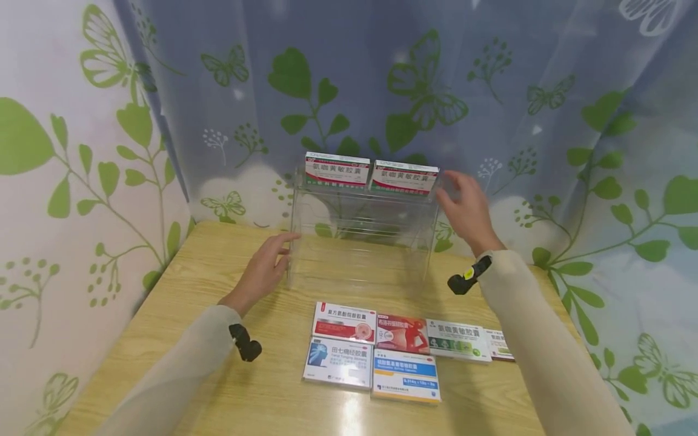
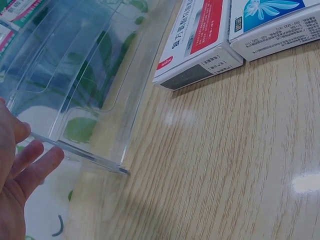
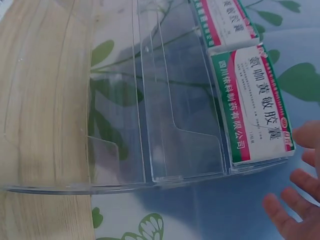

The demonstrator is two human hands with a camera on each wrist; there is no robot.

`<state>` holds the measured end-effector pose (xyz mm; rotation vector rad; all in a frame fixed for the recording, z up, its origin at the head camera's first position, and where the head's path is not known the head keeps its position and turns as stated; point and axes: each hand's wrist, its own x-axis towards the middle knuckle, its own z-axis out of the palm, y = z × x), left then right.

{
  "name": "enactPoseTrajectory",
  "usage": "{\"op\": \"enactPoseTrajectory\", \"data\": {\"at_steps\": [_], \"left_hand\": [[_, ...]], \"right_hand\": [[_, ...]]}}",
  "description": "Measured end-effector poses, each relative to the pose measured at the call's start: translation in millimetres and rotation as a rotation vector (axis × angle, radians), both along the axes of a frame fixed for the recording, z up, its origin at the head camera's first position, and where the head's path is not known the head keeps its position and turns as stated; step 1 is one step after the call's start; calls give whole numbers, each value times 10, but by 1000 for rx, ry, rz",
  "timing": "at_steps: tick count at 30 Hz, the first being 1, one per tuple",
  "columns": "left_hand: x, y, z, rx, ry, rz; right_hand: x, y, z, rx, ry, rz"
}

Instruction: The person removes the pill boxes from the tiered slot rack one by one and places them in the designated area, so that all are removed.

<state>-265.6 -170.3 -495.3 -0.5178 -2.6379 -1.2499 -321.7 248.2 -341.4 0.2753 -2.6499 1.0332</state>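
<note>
A clear plastic tiered rack (image 1: pixel 362 242) stands on the table, with two white, red and green medicine boxes upright side by side in its top tier, the left box (image 1: pixel 337 171) and the right box (image 1: pixel 405 178). At the rack's left side, my left hand (image 1: pixel 263 266) has its fingertips right at the side panel's edge; the left wrist view shows those fingers (image 2: pixel 40 170) loosely extended. Beside the right box's outer end is my right hand (image 1: pixel 468 209). Its fingers are spread and relaxed, close to the box end and the rack's side in the right wrist view.
Several medicine boxes lie flat in front of the rack: a red-and-white one (image 1: pixel 343 323), a red one (image 1: pixel 402 334), a green-and-white one (image 1: pixel 458 340), a grey-white one (image 1: pixel 338 363) and a blue-and-white one (image 1: pixel 405 376). Another (image 1: pixel 498 345) is partly behind my right sleeve. A patterned curtain (image 1: pixel 349 79) hangs behind.
</note>
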Motion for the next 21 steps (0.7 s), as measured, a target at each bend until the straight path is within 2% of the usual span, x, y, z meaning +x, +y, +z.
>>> {"op": "enactPoseTrajectory", "data": {"at_steps": [4, 7, 9, 21], "left_hand": [[11, 3, 5, 5, 2, 0], [15, 5, 1, 8, -3, 1], [13, 8, -1, 8, -2, -2], [2, 5, 4, 5, 12, -6]], "right_hand": [[-130, -54, 55, 46, -65, 37], [-181, -95, 82, 62, -126, 58], [-195, -120, 90, 67, -131, 53], [-262, -253, 107, 0, 141, -35]]}}
